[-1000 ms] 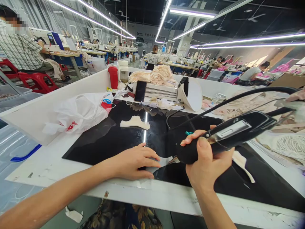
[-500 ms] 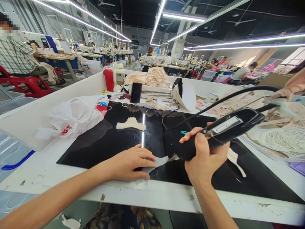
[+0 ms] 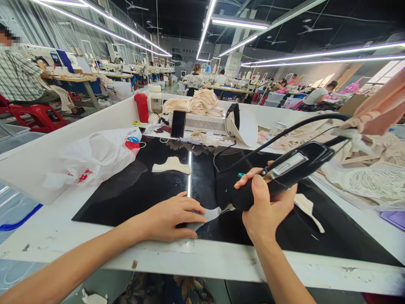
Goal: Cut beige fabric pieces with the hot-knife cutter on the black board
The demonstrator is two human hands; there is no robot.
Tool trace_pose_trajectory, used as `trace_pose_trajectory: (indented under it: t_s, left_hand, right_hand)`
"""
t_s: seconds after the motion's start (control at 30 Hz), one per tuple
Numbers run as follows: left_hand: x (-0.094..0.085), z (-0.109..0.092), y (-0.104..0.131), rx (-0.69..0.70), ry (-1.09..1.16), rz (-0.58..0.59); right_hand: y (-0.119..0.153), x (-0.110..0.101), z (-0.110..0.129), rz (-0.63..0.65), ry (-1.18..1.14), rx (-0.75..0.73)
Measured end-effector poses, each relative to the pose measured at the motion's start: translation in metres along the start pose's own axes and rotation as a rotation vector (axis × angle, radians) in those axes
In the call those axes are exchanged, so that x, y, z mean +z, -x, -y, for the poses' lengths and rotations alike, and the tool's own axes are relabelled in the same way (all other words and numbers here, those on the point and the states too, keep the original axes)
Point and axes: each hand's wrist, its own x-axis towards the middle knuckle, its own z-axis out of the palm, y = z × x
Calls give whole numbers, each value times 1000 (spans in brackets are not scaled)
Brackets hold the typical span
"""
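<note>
My left hand (image 3: 177,217) lies palm down with its fingers spread on a pale fabric piece (image 3: 211,214) near the front edge of the black mat (image 3: 126,198). Wrapped in my right hand (image 3: 268,202) is a black corded handheld tool (image 3: 284,169), tilted down to the left. Its metal tip meets or nearly meets the right end of the pale piece. A cream fabric piece (image 3: 171,165) rests on the mat beyond my left hand. Another cream piece (image 3: 309,210) is right of my right hand.
A white plastic bag (image 3: 98,156) lies at the left. Behind the mat are a phone (image 3: 178,124), a red container (image 3: 141,107) and a white lamp-like cone (image 3: 248,126). The tool's cable (image 3: 268,142) arches rightward, near another person's hand (image 3: 357,120).
The view has shifted slightly. The other person's hand at the right now appears with pinkish fabric hanging beside it. Both my hands keep nearly the same positions on the fabric and the tool.
</note>
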Motion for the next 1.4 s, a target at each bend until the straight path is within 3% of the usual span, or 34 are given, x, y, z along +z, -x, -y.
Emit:
trace_pose_trajectory:
  t_s: [0.27, 0.4, 0.5, 0.57, 0.7, 0.73, 0.77, 0.9, 0.97, 1.07, 1.17, 1.4]
  left_hand:
    - [1, 3, 1, -2, 36, -96]
    - [6, 11, 0, -154, 2, -274]
    - [11, 16, 0, -264, -67, -333]
    - [13, 17, 0, -265, -76, -331]
    - [14, 16, -1, -233, -23, -352]
    - [14, 16, -1, -230, -12, -357]
    - [14, 16, -2, -226, -3, -359]
    - [19, 22, -4, -196, 36, -371]
    - [22, 24, -5, -196, 55, -394]
    - [25, 26, -7, -210, 64, -434]
    - [26, 24, -8, -225, 83, -459]
    - [20, 22, -9, -308, 249, -520]
  right_hand:
    - [-1, -1, -1, 8, 14, 9]
    - [-5, -4, 0, 68, 71, -9]
    - [-10, -8, 2, 118, 139, 1]
    - [-13, -11, 5, 74, 196, -56]
    - [-9, -19, 16, -225, 231, -392]
    - [-6, -22, 18, -237, 249, -454]
    - [-1, -23, 19, -158, 296, -483]
    - [18, -24, 6, 695, 608, -452]
    - [27, -23, -12, 884, 710, -465]
    - [36, -27, -41, 945, 859, -472]
    - [39, -35, -58, 984, 854, -428]
    - [31, -29, -42, 981, 747, -192]
